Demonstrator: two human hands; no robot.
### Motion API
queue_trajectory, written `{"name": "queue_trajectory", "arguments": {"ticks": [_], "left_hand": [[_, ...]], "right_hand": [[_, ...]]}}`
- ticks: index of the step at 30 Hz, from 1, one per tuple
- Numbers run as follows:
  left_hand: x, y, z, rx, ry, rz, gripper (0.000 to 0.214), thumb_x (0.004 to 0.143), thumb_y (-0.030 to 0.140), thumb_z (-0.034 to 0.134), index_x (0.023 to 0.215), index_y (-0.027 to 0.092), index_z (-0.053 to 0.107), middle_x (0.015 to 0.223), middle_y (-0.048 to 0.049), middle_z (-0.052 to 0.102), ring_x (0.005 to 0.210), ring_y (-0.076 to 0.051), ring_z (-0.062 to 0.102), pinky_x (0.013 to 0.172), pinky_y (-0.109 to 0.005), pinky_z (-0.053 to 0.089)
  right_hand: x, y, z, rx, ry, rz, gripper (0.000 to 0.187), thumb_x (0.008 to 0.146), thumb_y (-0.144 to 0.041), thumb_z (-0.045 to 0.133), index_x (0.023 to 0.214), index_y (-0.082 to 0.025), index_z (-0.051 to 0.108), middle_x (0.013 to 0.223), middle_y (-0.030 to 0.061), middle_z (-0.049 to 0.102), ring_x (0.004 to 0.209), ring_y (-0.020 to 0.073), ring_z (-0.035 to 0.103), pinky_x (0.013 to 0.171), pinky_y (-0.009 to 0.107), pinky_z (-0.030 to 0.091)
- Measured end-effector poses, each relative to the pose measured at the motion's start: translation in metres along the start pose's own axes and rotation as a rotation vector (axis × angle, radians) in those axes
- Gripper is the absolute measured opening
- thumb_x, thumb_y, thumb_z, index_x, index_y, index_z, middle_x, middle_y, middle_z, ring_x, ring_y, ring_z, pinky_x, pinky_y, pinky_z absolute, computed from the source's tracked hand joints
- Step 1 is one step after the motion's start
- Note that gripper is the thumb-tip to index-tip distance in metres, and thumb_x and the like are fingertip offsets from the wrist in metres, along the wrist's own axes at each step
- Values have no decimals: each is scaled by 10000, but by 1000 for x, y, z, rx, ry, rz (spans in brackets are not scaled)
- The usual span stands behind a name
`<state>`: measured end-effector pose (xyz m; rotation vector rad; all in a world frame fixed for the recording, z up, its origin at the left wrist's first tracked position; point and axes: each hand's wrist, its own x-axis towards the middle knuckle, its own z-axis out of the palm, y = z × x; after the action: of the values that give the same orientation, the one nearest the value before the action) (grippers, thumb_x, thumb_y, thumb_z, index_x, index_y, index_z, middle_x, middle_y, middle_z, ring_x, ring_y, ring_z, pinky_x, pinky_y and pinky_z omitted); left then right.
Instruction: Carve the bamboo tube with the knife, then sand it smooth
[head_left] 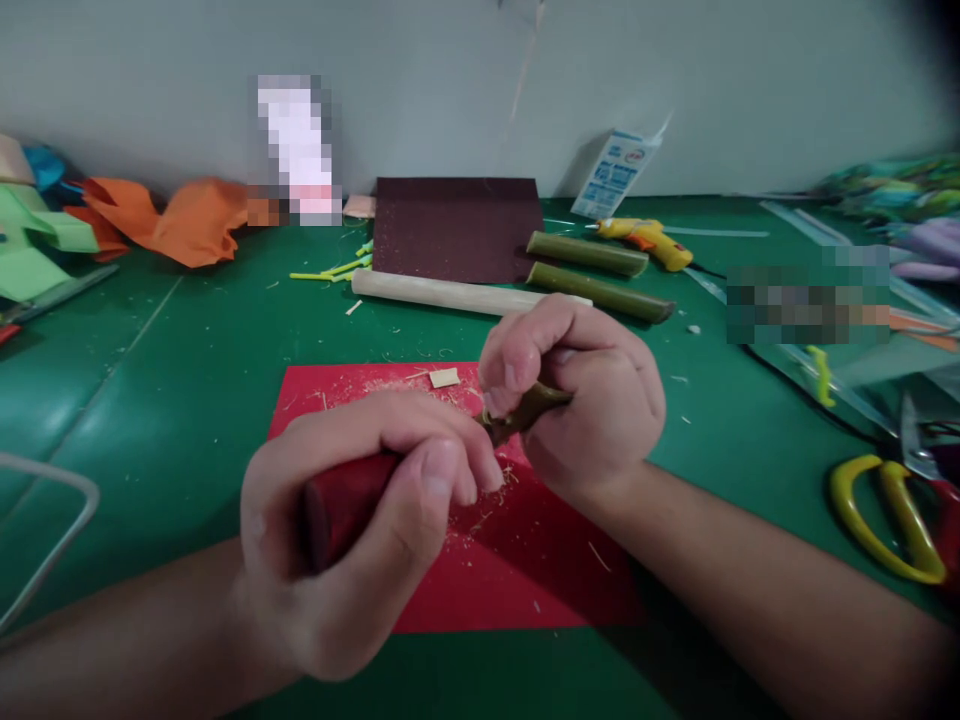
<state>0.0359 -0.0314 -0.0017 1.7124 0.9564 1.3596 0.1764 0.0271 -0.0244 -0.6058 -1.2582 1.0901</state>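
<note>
My left hand (pixel 352 520) is closed round a red tool handle (pixel 341 500), its thumb pressing toward the tip; the blade is hidden. My right hand (pixel 581 400) is closed on a short piece of green bamboo (pixel 525 410), held against the tool's tip. Both hands hover over a red paper sheet (pixel 517 560) strewn with pale shavings. A small cut chip (pixel 444 377) lies on the sheet's far edge.
On the green mat (pixel 150 400) lie two green bamboo sections (pixel 600 290), a pale wooden stick (pixel 457 293), a dark maroon sheet (pixel 457 228), a yellow glue gun (pixel 649 240), yellow-handled scissors (pixel 885 520) at right, and orange paper (pixel 187 220) at back left.
</note>
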Motion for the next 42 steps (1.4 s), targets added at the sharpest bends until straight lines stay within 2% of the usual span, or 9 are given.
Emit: {"name": "queue_trajectory", "arguments": {"ticks": [4, 9, 14, 18, 22, 29, 33, 36, 42], "left_hand": [[-1, -5, 5, 16, -6, 42, 196, 830, 79, 439, 682, 143, 551, 712, -26, 628, 683, -112, 608, 650, -243, 525], [-2, -11, 9, 36, -21, 100, 202, 818, 70, 427, 671, 145, 544, 669, -32, 613, 644, -121, 597, 625, -270, 516], [2, -7, 7, 135, -204, 260, 121, 742, 32, 472, 710, 116, 554, 657, -50, 616, 628, -127, 598, 587, -239, 520], [10, -2, 3, 252, -357, 334, 90, 745, 41, 496, 765, 108, 554, 677, -60, 634, 638, -141, 618, 575, -228, 514], [16, 3, -1, 311, -440, 403, 123, 740, 46, 498, 813, 134, 542, 704, -59, 655, 625, -147, 616, 564, -244, 512], [20, 6, -5, 343, -590, 419, 122, 703, 40, 482, 759, 131, 541, 661, -51, 644, 537, -125, 554, 527, -253, 484], [24, 6, -8, 326, -593, 412, 122, 716, 50, 465, 730, 158, 521, 631, -31, 632, 568, -135, 579, 542, -253, 492], [28, 7, -10, 338, -607, 406, 139, 728, 51, 448, 731, 173, 515, 643, -27, 645, 592, -137, 591, 560, -254, 494], [32, 12, -14, 394, -758, 452, 179, 684, 22, 427, 654, 186, 493, 539, -1, 597, 471, -113, 502, 467, -236, 448]], "right_hand": [[0, 1, 1, -9, 19, -7, 282, 658, -14, 347, 561, -202, 533, 494, -12, 493, 461, 112, 455, 447, 260, 330], [1, 1, 1, 20, 7, 0, 287, 618, 2, 333, 555, -193, 534, 476, -15, 477, 443, 110, 441, 422, 261, 298], [1, 2, -2, 50, -39, -12, 284, 638, 1, 329, 572, -183, 534, 486, -19, 483, 457, 111, 459, 430, 257, 310], [3, 2, -4, 40, -77, 12, 276, 632, -10, 337, 566, -192, 534, 487, -17, 486, 440, 112, 442, 423, 263, 319], [3, 0, -6, 33, -92, 20, 276, 649, -11, 345, 576, -196, 537, 494, -19, 483, 462, 113, 450, 445, 262, 327], [1, -3, -8, 51, -132, 51, 279, 608, 14, 366, 552, -204, 531, 501, -9, 493, 481, 130, 455, 424, 270, 312], [3, -2, -8, 97, -157, 58, 256, 612, -17, 371, 553, -200, 539, 488, -11, 487, 451, 124, 426, 389, 259, 287], [7, 1, -8, 122, -209, 76, 239, 629, -36, 378, 560, -198, 539, 483, -12, 479, 457, 122, 423, 405, 256, 296], [13, 3, -11, 166, -323, 126, 244, 638, -38, 351, 569, -183, 535, 484, -8, 474, 444, 113, 423, 423, 252, 307]]}}
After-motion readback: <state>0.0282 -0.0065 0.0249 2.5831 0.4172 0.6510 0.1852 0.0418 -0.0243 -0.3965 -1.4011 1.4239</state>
